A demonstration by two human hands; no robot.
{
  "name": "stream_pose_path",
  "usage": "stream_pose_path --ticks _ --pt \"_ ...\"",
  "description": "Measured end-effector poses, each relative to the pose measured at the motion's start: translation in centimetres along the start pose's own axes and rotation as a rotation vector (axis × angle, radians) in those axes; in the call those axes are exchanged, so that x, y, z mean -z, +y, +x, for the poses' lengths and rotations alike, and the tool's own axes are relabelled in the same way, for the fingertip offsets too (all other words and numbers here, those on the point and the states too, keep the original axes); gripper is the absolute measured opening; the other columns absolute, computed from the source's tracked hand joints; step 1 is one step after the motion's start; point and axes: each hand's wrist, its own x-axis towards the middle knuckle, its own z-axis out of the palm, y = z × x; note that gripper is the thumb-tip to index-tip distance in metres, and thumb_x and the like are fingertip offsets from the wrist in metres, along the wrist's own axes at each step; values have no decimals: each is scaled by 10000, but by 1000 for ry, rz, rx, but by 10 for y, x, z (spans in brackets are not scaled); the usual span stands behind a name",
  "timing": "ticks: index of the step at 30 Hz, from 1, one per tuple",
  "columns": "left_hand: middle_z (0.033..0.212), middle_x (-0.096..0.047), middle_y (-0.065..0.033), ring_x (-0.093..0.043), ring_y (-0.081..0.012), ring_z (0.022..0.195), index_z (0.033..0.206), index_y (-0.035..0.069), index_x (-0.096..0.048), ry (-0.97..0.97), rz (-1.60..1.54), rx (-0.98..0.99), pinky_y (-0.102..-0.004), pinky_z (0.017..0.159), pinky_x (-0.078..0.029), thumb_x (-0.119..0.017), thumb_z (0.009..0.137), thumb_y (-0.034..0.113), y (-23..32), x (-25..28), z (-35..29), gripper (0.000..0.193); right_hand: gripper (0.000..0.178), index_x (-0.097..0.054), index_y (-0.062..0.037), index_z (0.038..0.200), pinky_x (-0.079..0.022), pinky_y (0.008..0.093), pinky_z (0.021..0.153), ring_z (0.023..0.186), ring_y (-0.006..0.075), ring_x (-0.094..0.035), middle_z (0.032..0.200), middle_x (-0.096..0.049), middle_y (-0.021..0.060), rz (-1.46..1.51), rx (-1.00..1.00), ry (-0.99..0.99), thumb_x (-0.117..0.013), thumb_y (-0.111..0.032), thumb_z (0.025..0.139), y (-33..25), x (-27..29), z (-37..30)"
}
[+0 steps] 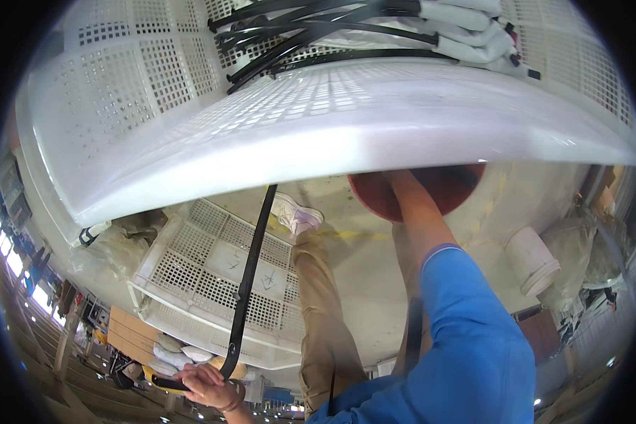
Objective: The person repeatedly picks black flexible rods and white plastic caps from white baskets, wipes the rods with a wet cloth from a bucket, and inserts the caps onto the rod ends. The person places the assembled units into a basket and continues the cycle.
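Observation:
My left hand (208,387) is closed around the bent lower end of a long black tube (244,304), which has small holes or fittings along it. The tube rises from my hand, and its upper end passes out of sight behind the rim of a large white perforated crate (332,145). My right forearm (425,222) reaches down into a dark red bucket (364,198) under that rim. The crate's edge and the bucket hide my right hand, so its fingers do not show.
Several black tubes with white-wrapped ends (473,32) lie in the crate. Another white perforated crate (198,272) stands on the floor at left, near a clear plastic bag (124,254). At right are a white bucket (532,260) and more plastic sheeting (579,247). My shoe (297,214) is below the crate.

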Motion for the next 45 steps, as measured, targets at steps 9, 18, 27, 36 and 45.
stream_pose_path --ticks 9,18,27,36,45 --pt "745 -477 -20 -440 -99 562 1090 61 -554 240 -763 317 -235 507 -401 -585 952 98 3 -18 -9 146 726 -379 -101 1474 -485 423 998 1180 330 -600 1241 -641 166 56 205 -24 -609 -219 796 8 65 -99" --pt "626 -540 -6 -500 -117 533 887 53 -542 -278 327 -204 -291 495 -426 -733 887 210 50 -91 5 248 543 -522 -87 1375 -511 446 917 1072 355 -636 1159 -679 153 126 232 130 -601 -312 888 97 168 -348" --pt "645 -620 -163 -621 -402 626 851 73 -537 -530 598 -455 -481 549 -471 -716 844 493 160 -119 -1 457 725 -410 -73 1459 -494 311 860 921 136 -588 1043 -651 55 900 631 294 -741 -105 815 200 191 -623" --pt "642 -607 -178 -613 -411 647 871 59 -576 -732 543 -681 -471 568 -462 -677 870 511 350 -81 -48 464 441 -541 -78 1259 -509 394 796 909 293 -652 1010 -670 138 616 877 846 -708 -215 874 105 261 -680" --pt "618 -596 -173 -618 -400 626 887 47 -587 -799 537 -807 -469 556 -465 -670 876 512 404 -56 -78 473 346 -582 -92 1113 -502 451 765 899 350 -640 991 -655 113 198 1053 1319 -729 -182 814 74 301 -731"
